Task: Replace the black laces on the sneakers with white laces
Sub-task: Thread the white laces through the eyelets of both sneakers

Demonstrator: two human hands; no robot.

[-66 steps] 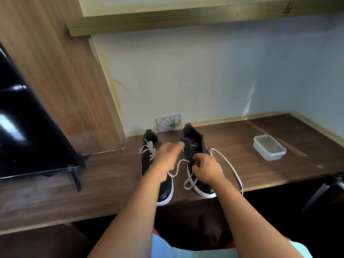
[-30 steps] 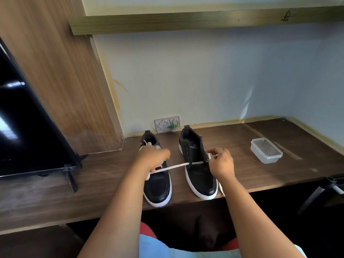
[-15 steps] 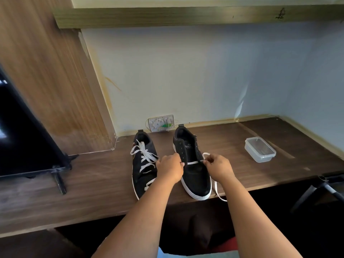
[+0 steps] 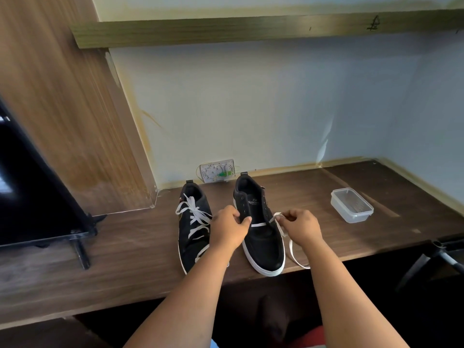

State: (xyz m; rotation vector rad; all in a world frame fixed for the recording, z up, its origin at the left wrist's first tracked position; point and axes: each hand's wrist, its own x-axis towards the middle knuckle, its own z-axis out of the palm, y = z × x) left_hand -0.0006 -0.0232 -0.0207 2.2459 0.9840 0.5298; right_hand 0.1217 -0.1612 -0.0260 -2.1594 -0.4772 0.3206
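While the left sneaker [image 4: 193, 229] already wears its white lace, the right sneaker [image 4: 261, 234] on the bench [image 4: 125, 259] has only one bar across its lowest holes. The right hand [image 4: 301, 228] pinches the white lace [image 4: 277, 218] just beside the shoe's right side. The left hand [image 4: 229, 228] grips the shoe's left edge. The next holes lie up toward the wall.
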